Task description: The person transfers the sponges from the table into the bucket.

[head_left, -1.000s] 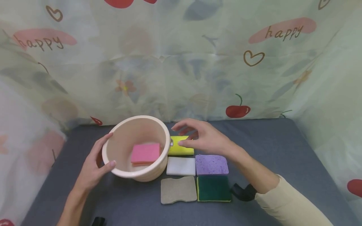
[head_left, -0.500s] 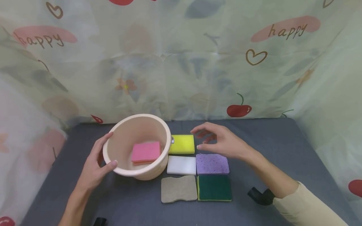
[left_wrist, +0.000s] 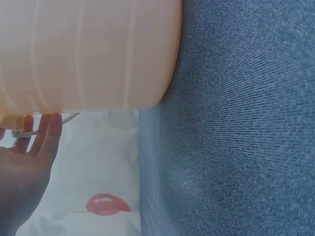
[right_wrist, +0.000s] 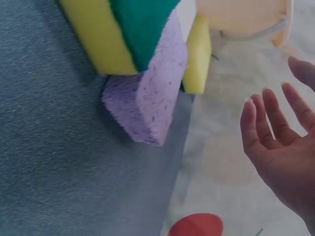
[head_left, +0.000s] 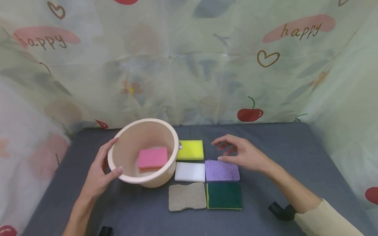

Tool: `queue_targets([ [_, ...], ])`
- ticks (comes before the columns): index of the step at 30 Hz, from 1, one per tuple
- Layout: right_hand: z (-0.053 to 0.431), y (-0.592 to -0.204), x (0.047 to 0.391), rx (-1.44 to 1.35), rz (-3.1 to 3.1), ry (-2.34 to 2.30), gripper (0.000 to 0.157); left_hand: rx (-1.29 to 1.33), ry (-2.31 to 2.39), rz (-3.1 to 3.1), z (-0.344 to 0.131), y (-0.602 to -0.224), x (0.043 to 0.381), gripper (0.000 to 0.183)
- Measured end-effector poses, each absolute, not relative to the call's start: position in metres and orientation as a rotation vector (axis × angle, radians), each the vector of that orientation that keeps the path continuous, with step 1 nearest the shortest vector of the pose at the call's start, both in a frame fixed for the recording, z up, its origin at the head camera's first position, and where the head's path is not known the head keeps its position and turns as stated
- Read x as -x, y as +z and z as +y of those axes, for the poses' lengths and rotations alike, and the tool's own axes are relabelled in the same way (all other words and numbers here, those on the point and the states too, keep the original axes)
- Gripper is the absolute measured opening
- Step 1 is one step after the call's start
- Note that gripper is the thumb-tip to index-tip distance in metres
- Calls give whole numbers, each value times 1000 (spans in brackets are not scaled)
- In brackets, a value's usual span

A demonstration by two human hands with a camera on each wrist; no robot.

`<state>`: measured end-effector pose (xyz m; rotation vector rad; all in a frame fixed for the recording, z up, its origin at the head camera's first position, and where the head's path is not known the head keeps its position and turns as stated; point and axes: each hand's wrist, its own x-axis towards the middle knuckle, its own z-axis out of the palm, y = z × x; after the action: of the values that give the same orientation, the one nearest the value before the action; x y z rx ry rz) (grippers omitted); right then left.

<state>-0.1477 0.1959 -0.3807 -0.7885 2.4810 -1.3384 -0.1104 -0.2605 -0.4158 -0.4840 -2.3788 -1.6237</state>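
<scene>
A cream bucket [head_left: 160, 178] stands left of centre in the head view, with a pink sponge [head_left: 152, 158] lying inside it on an orange layer. My left hand [head_left: 98, 177] grips the bucket's left side, thumb over the rim and fingers along the outer wall. In the left wrist view the fingers [left_wrist: 50, 135] touch the wall near a wire handle. My right hand [head_left: 243, 153] hovers above the far edge of a purple sponge [head_left: 222, 171], fingers loosely bent and holding nothing. In the right wrist view that hand [right_wrist: 283, 142] is apart from the sponges.
Right of the bucket lie a yellow sponge [head_left: 192, 150], a white sponge [head_left: 190, 172], a grey scalloped sponge [head_left: 187, 197] and a green-topped scouring sponge [head_left: 224, 196]. The bucket partly hides the yellow one. A printed curtain [head_left: 189, 88] closes off the table's [head_left: 141, 213] back.
My right hand has moved right and slightly nearer, from over the yellow sponge to above the purple one. My left hand stays on the bucket, which has barely shifted in view.
</scene>
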Motion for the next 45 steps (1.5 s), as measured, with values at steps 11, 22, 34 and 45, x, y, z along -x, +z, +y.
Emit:
queue_targets([
  [11, 209, -408, 143, 743, 2529, -1330, 41, 489, -1623, -2373, -261, -418, 110, 85],
  [22, 216, -430, 137, 722, 2551, -1330, 40, 463, -1630, -2380, -260, -417, 109, 85],
  [34, 220, -440, 135, 697, 2567, -1335, 40, 433, -1638, -2386, -259, -416, 108, 85],
  [45, 224, -449, 131, 622, 2664, -1184, 43, 430, -1638, -2393, -258, -416, 108, 85],
])
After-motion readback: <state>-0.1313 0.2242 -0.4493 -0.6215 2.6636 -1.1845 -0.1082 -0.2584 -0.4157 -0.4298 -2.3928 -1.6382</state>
